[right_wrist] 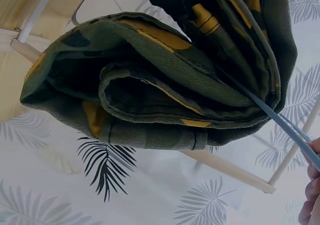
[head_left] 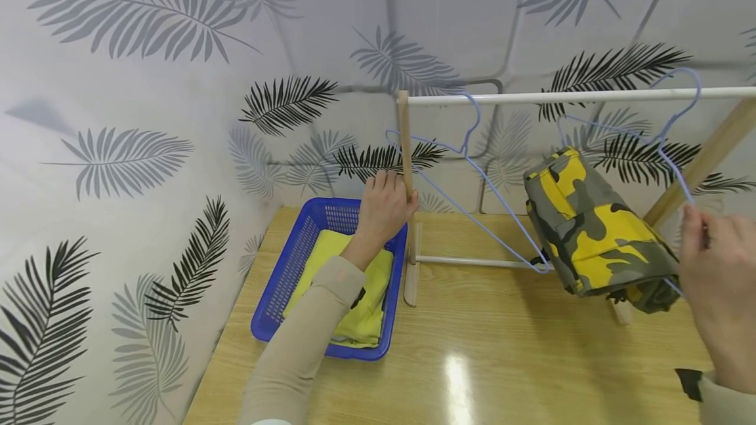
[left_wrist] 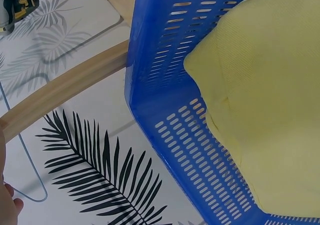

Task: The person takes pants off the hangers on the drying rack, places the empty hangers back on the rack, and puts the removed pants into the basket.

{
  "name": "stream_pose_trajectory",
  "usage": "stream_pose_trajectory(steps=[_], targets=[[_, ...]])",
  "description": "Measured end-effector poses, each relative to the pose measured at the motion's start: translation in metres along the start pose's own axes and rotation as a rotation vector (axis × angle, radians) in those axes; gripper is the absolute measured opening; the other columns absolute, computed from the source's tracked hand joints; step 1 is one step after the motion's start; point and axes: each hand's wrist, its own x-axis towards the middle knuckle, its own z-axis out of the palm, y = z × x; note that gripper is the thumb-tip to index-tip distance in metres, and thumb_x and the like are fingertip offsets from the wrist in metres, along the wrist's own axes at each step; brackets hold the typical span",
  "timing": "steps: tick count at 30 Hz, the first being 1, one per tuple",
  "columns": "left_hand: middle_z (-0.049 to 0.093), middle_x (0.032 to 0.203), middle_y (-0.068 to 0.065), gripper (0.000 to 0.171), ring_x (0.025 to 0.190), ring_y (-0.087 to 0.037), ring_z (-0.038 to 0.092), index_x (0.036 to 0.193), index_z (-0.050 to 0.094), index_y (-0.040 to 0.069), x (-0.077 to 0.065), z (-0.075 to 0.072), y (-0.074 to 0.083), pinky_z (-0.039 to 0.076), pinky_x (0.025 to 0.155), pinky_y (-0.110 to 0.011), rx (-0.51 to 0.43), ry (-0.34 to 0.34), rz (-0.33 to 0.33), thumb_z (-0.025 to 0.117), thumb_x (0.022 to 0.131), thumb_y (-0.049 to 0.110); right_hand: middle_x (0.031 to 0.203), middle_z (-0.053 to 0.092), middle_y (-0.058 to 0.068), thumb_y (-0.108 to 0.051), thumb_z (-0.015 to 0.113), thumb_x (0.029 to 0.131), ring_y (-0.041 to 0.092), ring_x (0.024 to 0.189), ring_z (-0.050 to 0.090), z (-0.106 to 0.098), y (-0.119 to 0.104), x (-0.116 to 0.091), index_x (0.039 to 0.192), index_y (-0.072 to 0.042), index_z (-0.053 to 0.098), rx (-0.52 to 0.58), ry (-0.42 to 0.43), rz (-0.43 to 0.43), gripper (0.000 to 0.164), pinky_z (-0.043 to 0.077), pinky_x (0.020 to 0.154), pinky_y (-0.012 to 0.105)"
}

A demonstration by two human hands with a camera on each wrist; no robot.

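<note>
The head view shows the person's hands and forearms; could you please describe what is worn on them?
Both the left hand and the right hand are without gloves. The left arm wears a long beige fabric sleeve with a cuff bearing a faint reddish mark. A matching beige sleeve end shows at the right wrist, beside a small black flap.

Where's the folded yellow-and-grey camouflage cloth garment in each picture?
Head: the camouflage garment is right of centre.
Left wrist: only a piece, cut off at the top-left corner.
Right wrist: large, across the upper middle.
Shared landmark: pale wall with black leaf prints.
</note>
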Motion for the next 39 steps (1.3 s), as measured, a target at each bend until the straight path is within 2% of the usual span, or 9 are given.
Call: stream_pose_trajectory(steps=[14, 20, 26, 31, 32, 34, 35, 38, 39], targets=[[0.068, 0.092, -0.005, 0.036, 0.088, -0.021, 0.058, 0.089, 0.067, 0.009, 0.001, -0.002, 0.001, 0.049, 0.071, -0.032, -0.002, -0.022, -0.002, 0.067, 0.099, 0.044, 0.089, 0.058, 0.038, -0.022, 0.049, 0.113, 0.051, 0.084, 0.051, -0.009, -0.004, 0.003, 0.1, 0.023, 0.064, 0.088, 0.065, -0.065, 0.05, 0.025, 0.069, 0.032], [0.069, 0.093, -0.005, 0.035, 0.089, -0.022, 0.06, 0.088, 0.066, 0.01, 0.001, -0.002, 0.001, 0.05, 0.071, -0.032, 0.013, -0.03, -0.002, 0.065, 0.101, 0.043, 0.088, 0.056, 0.036, -0.026, 0.043, 0.115, 0.05, 0.084, 0.05, -0.016, -0.008, -0.002, 0.099, 0.023, 0.063, 0.049, 0.029, -0.08, 0.055, 0.023, 0.068, 0.036], [0.069, 0.093, -0.004, 0.035, 0.091, -0.022, 0.061, 0.088, 0.066, 0.011, 0.001, -0.003, 0.002, 0.05, 0.071, -0.032, 0.014, -0.03, -0.002, 0.066, 0.101, 0.043, 0.086, 0.056, 0.036, -0.024, 0.048, 0.113, 0.048, 0.08, 0.048, -0.017, -0.01, -0.008, 0.094, 0.022, 0.063, 0.078, 0.066, -0.067, 0.052, 0.021, 0.068, 0.029], [0.07, 0.094, -0.005, 0.036, 0.092, -0.022, 0.062, 0.088, 0.067, 0.011, 0.001, -0.004, 0.001, 0.051, 0.072, -0.032, 0.021, -0.041, -0.003, 0.064, 0.101, 0.044, 0.084, 0.058, 0.037, -0.032, 0.047, 0.112, 0.036, 0.073, 0.045, -0.017, -0.012, -0.013, 0.092, 0.023, 0.064, 0.111, 0.082, -0.04, 0.061, 0.02, 0.069, 0.022], [0.07, 0.094, -0.005, 0.036, 0.093, -0.022, 0.062, 0.088, 0.067, 0.01, 0.001, -0.004, 0.001, 0.052, 0.072, -0.032, 0.02, -0.042, -0.003, 0.064, 0.101, 0.044, 0.084, 0.058, 0.038, -0.033, 0.047, 0.112, 0.026, 0.072, 0.045, -0.016, -0.012, -0.014, 0.092, 0.023, 0.064, 0.126, 0.087, -0.034, 0.062, 0.02, 0.071, 0.019], [0.071, 0.094, -0.005, 0.036, 0.093, -0.022, 0.063, 0.088, 0.067, 0.01, 0.001, -0.004, 0.001, 0.052, 0.072, -0.032, 0.016, -0.042, -0.005, 0.064, 0.101, 0.043, 0.083, 0.06, 0.039, -0.033, 0.046, 0.112, 0.033, 0.072, 0.045, -0.016, -0.013, -0.016, 0.092, 0.024, 0.065, 0.13, 0.097, -0.042, 0.063, 0.02, 0.072, 0.018], [0.071, 0.094, -0.005, 0.036, 0.093, -0.022, 0.063, 0.088, 0.067, 0.01, 0.001, -0.003, 0.001, 0.052, 0.073, -0.032, 0.012, -0.042, -0.007, 0.065, 0.101, 0.043, 0.084, 0.06, 0.039, -0.032, 0.048, 0.111, 0.022, 0.072, 0.045, -0.016, -0.013, -0.017, 0.093, 0.024, 0.065, 0.14, 0.102, -0.04, 0.061, 0.019, 0.073, 0.015], [0.071, 0.094, -0.005, 0.035, 0.092, -0.022, 0.063, 0.087, 0.067, 0.01, 0.001, -0.003, 0.001, 0.052, 0.072, -0.032, 0.006, -0.038, -0.011, 0.065, 0.101, 0.043, 0.085, 0.061, 0.039, -0.027, 0.05, 0.111, 0.023, 0.072, 0.045, -0.016, -0.014, -0.022, 0.094, 0.023, 0.066, 0.149, 0.11, -0.038, 0.056, 0.019, 0.075, 0.013], [0.071, 0.093, -0.005, 0.035, 0.092, -0.022, 0.063, 0.087, 0.067, 0.01, 0.001, -0.003, 0.001, 0.052, 0.072, -0.032, 0.007, -0.039, -0.012, 0.066, 0.101, 0.043, 0.085, 0.061, 0.039, -0.027, 0.05, 0.111, 0.034, 0.073, 0.046, -0.016, -0.014, -0.023, 0.094, 0.023, 0.066, 0.134, 0.105, -0.04, 0.055, 0.02, 0.073, 0.016]])
